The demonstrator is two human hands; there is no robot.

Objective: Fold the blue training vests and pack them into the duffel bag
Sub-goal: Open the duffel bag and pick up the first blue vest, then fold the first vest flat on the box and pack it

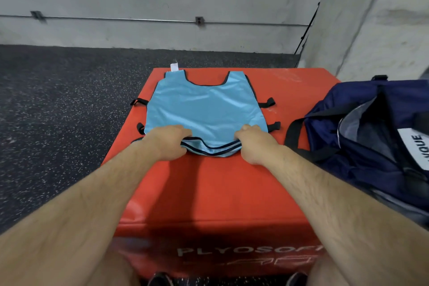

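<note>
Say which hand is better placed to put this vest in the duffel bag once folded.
Likely the right hand: the open duffel bag lies just right of it, while the left hand would have to cross. Both grip the vest by its hem.

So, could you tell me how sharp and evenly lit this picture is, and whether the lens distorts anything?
Head view: soft, even light, with a mild sheen on the vest; the arms shade the near top of the box; the wide lens swells the arms toward the bottom edge; the lettering down there is smeared.
</note>
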